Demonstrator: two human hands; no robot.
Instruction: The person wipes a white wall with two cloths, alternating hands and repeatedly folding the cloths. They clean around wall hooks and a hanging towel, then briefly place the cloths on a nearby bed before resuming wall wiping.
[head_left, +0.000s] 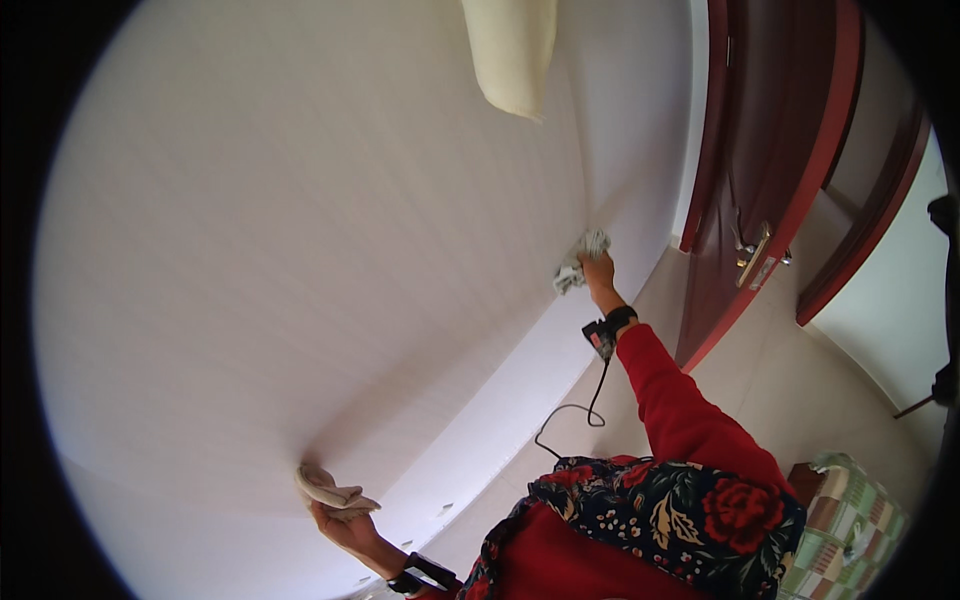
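My left hand (354, 531) grips a folded beige cloth (330, 491) at the lower left. That cloth rests against or very close to the pale wall (315, 285). Farther up and to the right, my right hand (599, 274) holds a crumpled grey-white patterned cloth (574, 270), also at the wall surface. Both arms are spread wide. A black wrist strap with a small device (600, 335) sits on my right wrist, and a cable (596, 397) runs from it towards my body. Another black band (421, 574) is around my left wrist.
A cream sheet-like piece (514, 60) hangs at the top. To the right a dark red door (750, 187) with a metal handle (754, 251) stands ajar. Pale floor tiles (757, 390) extend below it. Something covered in green-and-brown checked fabric (847, 532) sits at the lower right.
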